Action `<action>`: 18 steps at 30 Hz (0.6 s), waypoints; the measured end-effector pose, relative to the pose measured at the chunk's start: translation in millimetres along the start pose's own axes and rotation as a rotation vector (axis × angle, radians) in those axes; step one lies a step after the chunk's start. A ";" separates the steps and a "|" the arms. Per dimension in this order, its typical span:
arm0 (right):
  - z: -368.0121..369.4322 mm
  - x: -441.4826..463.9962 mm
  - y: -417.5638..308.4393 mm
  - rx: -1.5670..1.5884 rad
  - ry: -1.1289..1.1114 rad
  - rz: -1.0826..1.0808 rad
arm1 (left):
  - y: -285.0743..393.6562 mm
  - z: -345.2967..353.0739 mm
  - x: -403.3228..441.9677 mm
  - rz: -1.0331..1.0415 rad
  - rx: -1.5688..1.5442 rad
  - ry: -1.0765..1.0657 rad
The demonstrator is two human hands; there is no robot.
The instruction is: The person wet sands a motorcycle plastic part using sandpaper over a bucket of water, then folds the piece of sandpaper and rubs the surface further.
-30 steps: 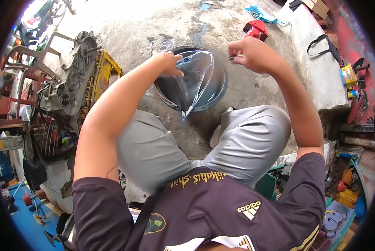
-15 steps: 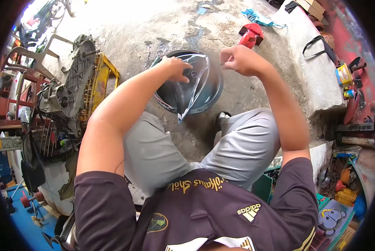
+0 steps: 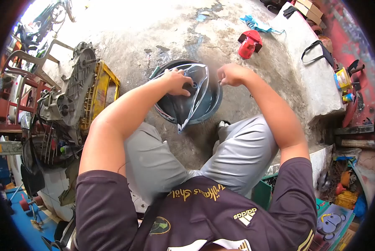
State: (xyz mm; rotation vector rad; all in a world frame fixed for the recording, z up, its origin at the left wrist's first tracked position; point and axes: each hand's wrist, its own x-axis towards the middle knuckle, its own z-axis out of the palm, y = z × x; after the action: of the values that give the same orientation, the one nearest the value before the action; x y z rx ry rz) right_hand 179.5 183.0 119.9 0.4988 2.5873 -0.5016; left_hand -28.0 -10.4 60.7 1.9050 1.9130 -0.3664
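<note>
A dark round basin (image 3: 208, 112) stands on the floor in front of my knees. Across it lies a dark, pointed panel (image 3: 191, 104) with pale edges, its tip towards me. My left hand (image 3: 178, 82) rests on the panel's left part, fingers spread. To the right of the basin, my right hand (image 3: 230, 75) is raised, its fingers pinched together; whatever it may hold is too small to make out.
A red object (image 3: 249, 44) and a light blue cloth (image 3: 260, 25) lie on the concrete floor. At the left are an engine casing (image 3: 82, 71), a yellow crate (image 3: 106, 88) and chairs. A pale ledge (image 3: 317, 79) with a black strap runs along the right.
My right hand has moved left and down, closer to the basin. The basin, panel and red object sit lower in view. My left hand stays at the panel, a little further down in view.
</note>
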 end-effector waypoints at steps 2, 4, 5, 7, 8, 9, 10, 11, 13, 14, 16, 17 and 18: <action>0.6 4.8 2.6 -0.007 -0.011 0.016 | 3.8 3.9 2.8 0.028 0.010 0.022; -0.7 5.8 0.2 0.010 -0.036 0.033 | 8.9 1.2 2.8 0.019 0.013 -0.001; -0.8 7.7 -1.8 0.011 -0.034 0.033 | 11.7 0.8 2.3 0.004 0.013 -0.008; 0.0 13.7 -5.3 0.026 -0.013 0.009 | 21.7 3.1 2.8 -0.023 0.054 0.000; -0.6 17.0 -7.3 0.023 -0.010 0.006 | 24.6 1.8 4.1 -0.050 0.094 0.010; -0.4 19.0 -9.5 0.020 -0.020 -0.002 | 25.5 1.6 7.3 -0.053 0.095 0.014; -1.1 20.3 -11.1 0.019 -0.029 -0.008 | 26.7 1.5 10.4 -0.055 0.116 0.014; -1.6 21.8 -11.6 0.019 -0.028 -0.007 | 27.4 1.9 12.9 -0.055 0.136 0.013; 1.4 27.7 -8.0 0.025 -0.038 -0.001 | 23.0 3.4 14.5 -0.047 0.129 0.029; 2.9 29.6 -5.3 0.027 -0.036 0.000 | 21.1 4.1 15.6 -0.048 0.107 0.032; 4.5 32.5 2.2 -0.009 -0.034 -0.019 | 17.5 3.9 17.4 -0.048 0.087 0.035; 5.9 33.0 6.2 -0.008 -0.029 -0.017 | 16.3 4.3 17.8 -0.044 0.065 0.032; 7.4 32.5 9.7 -0.013 -0.025 -0.009 | 15.6 4.7 17.6 -0.040 0.040 0.029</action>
State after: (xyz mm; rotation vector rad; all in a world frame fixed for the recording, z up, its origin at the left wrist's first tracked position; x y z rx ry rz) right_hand 159.4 196.7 95.2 0.4741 2.5684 -0.4911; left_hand -11.6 3.4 50.0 1.9095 1.9787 -0.3941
